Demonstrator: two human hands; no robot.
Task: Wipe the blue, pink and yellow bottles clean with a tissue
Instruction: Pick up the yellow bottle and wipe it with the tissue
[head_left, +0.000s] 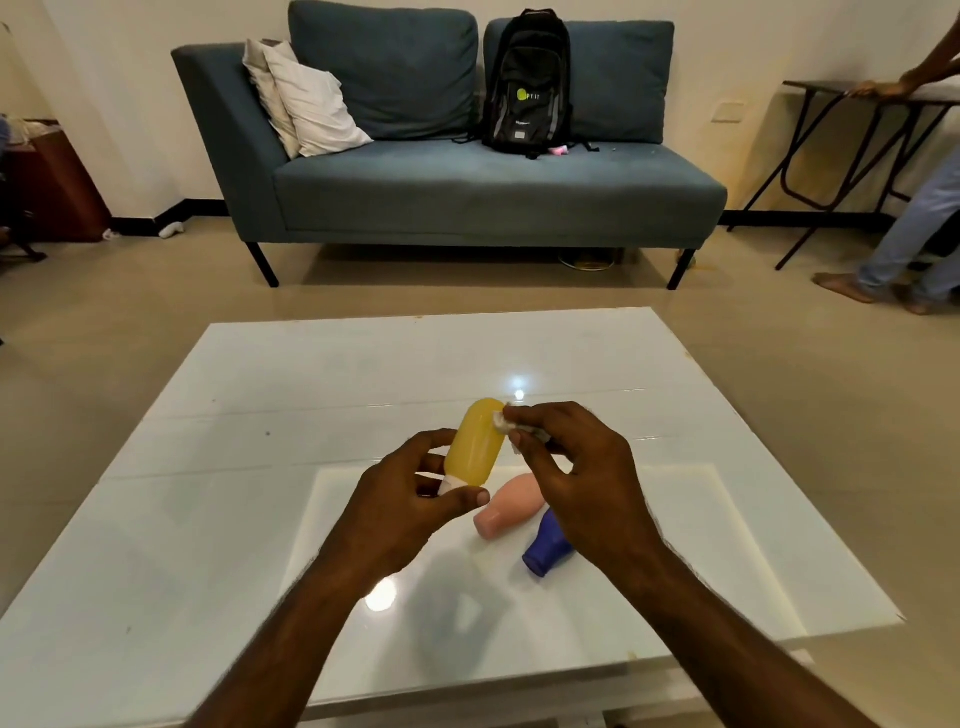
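Over glossy table (260, 519), left hand (400, 499) grips yellow bottle (475, 441); right hand (576, 467) pinches tissue (503, 422).

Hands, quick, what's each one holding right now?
Left hand: closed on the yellow bottle, gripped near its cap end.
Right hand: closed on a tissue, pressed against the bottle.

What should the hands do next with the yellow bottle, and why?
Probably slide the tissue down the yellow bottle. The right hand presses it only near the top end, while the left hand holds the bottle's neck, so the lower side looks unwiped.
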